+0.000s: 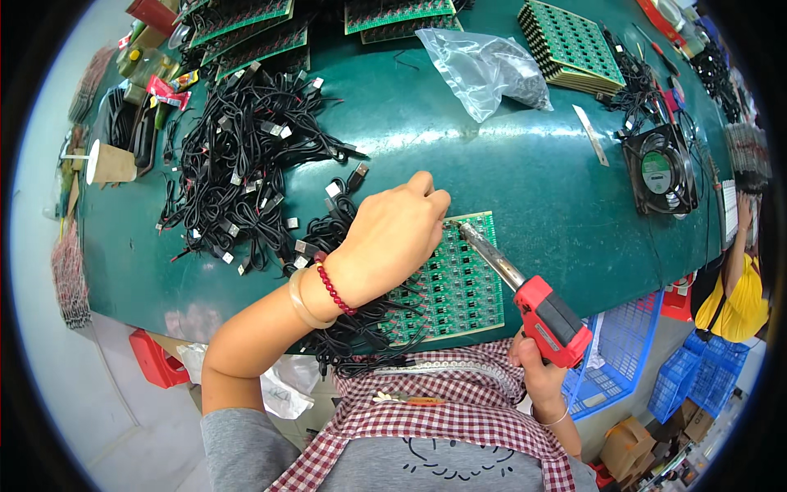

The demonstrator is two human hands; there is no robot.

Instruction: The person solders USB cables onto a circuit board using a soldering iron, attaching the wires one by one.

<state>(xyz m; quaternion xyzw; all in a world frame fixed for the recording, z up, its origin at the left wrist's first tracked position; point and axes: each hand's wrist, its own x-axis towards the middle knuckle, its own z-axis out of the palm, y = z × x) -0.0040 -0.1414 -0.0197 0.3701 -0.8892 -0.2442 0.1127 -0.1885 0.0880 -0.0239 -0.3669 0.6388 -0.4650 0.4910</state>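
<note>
A green panel of small circuit boards (463, 287) lies at the table's front edge before me. My right hand (541, 369) is wrapped round the grip of a red and black soldering gun (553, 320). Its metal barrel slants up to the left, and the tip is over the panel's upper edge. My left hand (398, 234) is closed above the panel's upper left corner, fingertips pinched close to the tip; what they hold is hidden. Black USB cables (361, 328) run along the panel's left side under my left wrist, some with thin wire ends over the boards.
A big heap of black USB cables (238, 164) lies to the left. Stacked green panels (570, 45), a clear plastic bag (484, 70) and a black fan (660, 170) stand farther off. A paper cup (111, 162) sits at the left edge. Blue crates (619, 353) are below the table.
</note>
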